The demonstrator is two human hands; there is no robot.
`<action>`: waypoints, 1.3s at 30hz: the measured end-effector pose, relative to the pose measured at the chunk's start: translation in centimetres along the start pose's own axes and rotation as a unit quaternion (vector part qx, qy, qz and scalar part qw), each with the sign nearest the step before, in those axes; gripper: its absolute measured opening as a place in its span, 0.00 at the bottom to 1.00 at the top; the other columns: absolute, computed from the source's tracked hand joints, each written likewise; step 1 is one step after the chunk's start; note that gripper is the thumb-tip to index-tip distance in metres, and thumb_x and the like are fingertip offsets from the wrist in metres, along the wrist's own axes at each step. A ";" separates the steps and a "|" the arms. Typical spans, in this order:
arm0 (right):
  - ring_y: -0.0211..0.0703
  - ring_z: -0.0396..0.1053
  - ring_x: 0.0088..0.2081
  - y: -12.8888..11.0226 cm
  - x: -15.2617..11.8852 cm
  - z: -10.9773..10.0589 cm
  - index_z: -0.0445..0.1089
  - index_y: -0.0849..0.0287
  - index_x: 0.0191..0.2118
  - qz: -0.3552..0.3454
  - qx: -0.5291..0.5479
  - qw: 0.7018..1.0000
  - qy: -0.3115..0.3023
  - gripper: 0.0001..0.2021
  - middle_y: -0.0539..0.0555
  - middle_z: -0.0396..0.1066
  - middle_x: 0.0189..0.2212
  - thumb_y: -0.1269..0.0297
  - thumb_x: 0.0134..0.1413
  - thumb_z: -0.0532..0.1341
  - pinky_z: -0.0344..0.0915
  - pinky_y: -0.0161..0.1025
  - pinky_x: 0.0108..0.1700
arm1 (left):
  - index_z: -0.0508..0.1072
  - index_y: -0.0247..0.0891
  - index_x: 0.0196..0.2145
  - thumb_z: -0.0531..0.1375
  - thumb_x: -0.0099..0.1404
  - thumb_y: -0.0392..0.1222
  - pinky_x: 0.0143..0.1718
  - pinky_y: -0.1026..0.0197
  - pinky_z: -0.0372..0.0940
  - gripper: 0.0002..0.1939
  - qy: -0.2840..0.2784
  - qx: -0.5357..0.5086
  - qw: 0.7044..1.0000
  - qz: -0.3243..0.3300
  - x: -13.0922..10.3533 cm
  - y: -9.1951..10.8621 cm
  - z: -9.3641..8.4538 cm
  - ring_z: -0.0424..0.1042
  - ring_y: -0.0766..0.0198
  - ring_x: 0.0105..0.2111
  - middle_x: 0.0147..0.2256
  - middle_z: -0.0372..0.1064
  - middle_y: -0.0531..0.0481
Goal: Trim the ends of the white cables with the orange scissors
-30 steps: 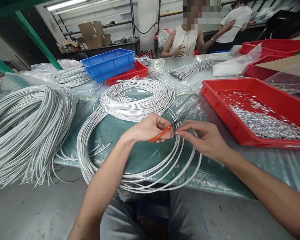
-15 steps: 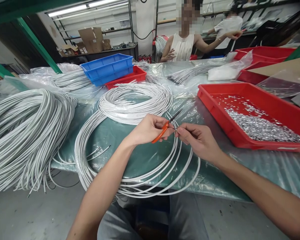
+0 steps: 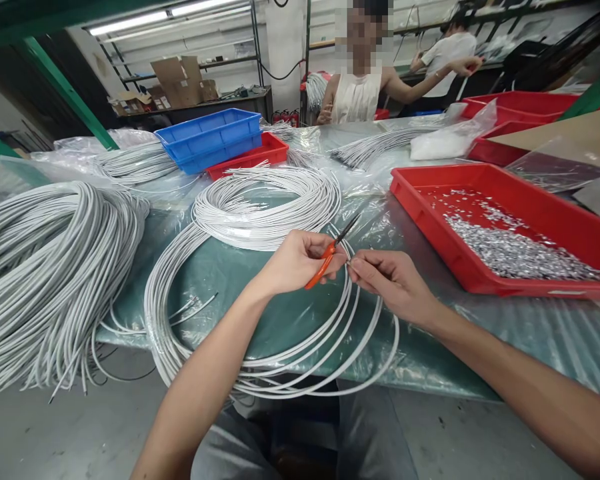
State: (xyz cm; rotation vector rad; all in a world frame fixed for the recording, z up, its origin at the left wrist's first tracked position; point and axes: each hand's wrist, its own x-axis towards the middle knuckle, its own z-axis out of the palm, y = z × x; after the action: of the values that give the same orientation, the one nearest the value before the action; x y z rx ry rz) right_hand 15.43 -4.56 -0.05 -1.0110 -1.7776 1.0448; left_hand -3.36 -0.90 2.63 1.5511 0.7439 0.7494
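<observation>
My left hand (image 3: 300, 261) is closed around orange-handled scissors (image 3: 325, 265), whose dark blades point up and to the right. Fingertips of my right hand (image 3: 387, 279) are pinched close to the left fingertips, on what looks like the end of a thin white cable; the tip itself is mostly hidden. Below both hands, a loose coil of white cable (image 3: 163, 293) spreads over the green table and hangs past its front edge. Just behind them lies a tighter coil of white cable (image 3: 270, 230).
A big bundle of grey-white cable (image 3: 55, 267) fills the left side. On the right stands a red tray (image 3: 480, 283) with many small metal pieces. A blue bin (image 3: 215, 143) rests on a red bin (image 3: 275, 155) at the back. A person (image 3: 360, 97) is across the table (image 3: 290, 310).
The view has shifted slightly. Both my hands stay together with the scissors and cable end held much as before. The person opposite has lowered one hand.
</observation>
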 end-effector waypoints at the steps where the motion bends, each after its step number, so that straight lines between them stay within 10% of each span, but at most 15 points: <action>1: 0.32 0.45 0.18 -0.1 0.0 0.0 0.64 0.58 0.24 0.006 0.021 1.000 -0.009 0.22 0.44 0.49 0.16 0.47 0.63 0.56 0.42 0.36 0.21 | 0.72 0.31 0.27 0.68 0.54 0.46 0.21 0.70 0.60 0.14 -0.005 -0.008 1.000 -0.007 0.0 0.1 0.0 0.64 0.75 0.18 0.20 0.66 0.55; 9: 0.31 0.47 0.17 -0.1 0.1 0.0 0.68 0.60 0.26 0.015 0.152 0.987 -0.050 0.19 0.44 0.52 0.14 0.52 0.62 0.58 0.44 0.35 0.22 | 0.70 0.31 0.21 0.67 0.57 0.47 0.19 0.70 0.56 0.17 -0.051 -0.085 0.995 -0.013 0.1 -0.4 -0.2 0.63 0.76 0.17 0.18 0.64 0.56; 19: 0.34 0.57 0.20 0.0 0.2 0.6 0.67 0.59 0.23 -0.013 0.056 0.994 0.088 0.18 0.48 0.62 0.17 0.53 0.60 0.61 0.53 0.35 0.24 | 0.74 0.29 0.30 0.69 0.52 0.43 0.21 0.70 0.61 0.14 0.022 -0.055 0.998 -0.020 0.3 0.0 0.5 0.65 0.74 0.18 0.20 0.67 0.54; 39: 0.36 0.61 0.22 0.0 -0.4 1.1 0.67 0.57 0.24 -0.075 -0.111 0.977 0.168 0.14 0.48 0.65 0.18 0.64 0.61 0.60 0.57 0.37 0.27 | 0.71 0.30 0.27 0.64 0.53 0.33 0.19 0.72 0.60 0.04 0.051 -0.056 0.997 -0.005 0.5 -0.5 1.1 0.65 0.75 0.17 0.18 0.66 0.56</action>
State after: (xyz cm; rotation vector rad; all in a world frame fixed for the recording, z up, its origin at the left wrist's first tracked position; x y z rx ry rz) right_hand 14.55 -5.17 -0.48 -1.0962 -1.6818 0.5517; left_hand -2.24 -1.06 2.02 1.4152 0.7694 0.8539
